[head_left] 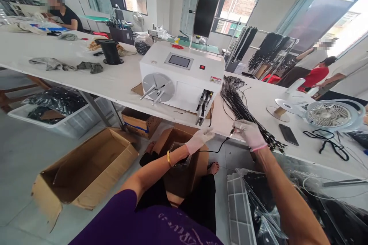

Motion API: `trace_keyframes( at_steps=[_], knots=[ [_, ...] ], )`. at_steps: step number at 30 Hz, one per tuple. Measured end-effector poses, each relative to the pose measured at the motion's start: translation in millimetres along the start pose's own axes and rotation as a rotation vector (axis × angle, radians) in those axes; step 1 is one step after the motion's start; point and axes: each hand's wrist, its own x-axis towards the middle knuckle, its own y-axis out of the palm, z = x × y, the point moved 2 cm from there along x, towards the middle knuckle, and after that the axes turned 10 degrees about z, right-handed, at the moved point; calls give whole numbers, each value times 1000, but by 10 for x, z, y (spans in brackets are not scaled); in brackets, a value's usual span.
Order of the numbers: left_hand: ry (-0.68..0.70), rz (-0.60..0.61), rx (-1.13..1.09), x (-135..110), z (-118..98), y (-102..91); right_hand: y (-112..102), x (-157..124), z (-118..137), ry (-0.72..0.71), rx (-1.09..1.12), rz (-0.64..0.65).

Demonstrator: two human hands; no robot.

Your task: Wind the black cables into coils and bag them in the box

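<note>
Far left, a cardboard box (89, 164) sits on the floor; above it, a black spool (110, 51) stands upright on the counter (126, 76). Mid-view: white machine (186, 90) on the counter, its wheel at the left end of its front.

Left arm: forearm angled up and rightward, yellow bracelet (169, 158) at the wrist. The gloved left hand (200, 139) is held roughly level over the rim of a second box, just below the machine's right end, fingers extended to the right. State of its grip: cannot tell whether anything is pinched.

Black cable (220, 149): runs in a sagging curve between the two hands, its right end at the right fingertips, the other passing below the left hand.

Right arm: forearm slopes up and leftward from lower right. The gloved right hand (250, 134) is at the counter's front edge, fingers curled; grip pinching the cable's end.

Further right on the counter: cable bundle (240, 103), phone (288, 134), fan (329, 115).
</note>
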Motion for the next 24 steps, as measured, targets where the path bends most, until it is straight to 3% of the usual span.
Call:
trace_keyframes(
  at_steps=[2, 5, 7, 9, 12, 14, 16, 19, 21, 24],
  knots=[
    [-31, 159, -83, 4, -133, 134, 409, -264, -59, 9, -93, 101],
    [-162, 317, -139, -176, -120, 181, 816, -570, -41, -184, -503, 197],
    [-246, 325, -112, -405, -51, 145, 918, -671, 22, -372, -734, 217],
    [-312, 388, -75, -688, -25, 124, 943, -689, 44, -494, -789, 309],
    [-174, 475, -91, -1095, -219, 86, 990, -664, -101, -532, -701, 463],
    [32, 410, -161, -1273, -478, -21, 1083, -693, -275, -503, -671, 397],
    [245, 265, -236, -1355, -730, -204, 1250, -799, -408, -473, -681, 380],
    [404, 32, -185, -1368, -859, -473, 1526, -1020, -344, -450, -707, 560],
    [302, 16, -42, -1376, -739, -528, 1609, -1096, -150, -453, -670, 573],
    [-48, 225, 61, -1481, -476, -428, 1608, -1049, 33, -442, -518, 450]
  ],
)
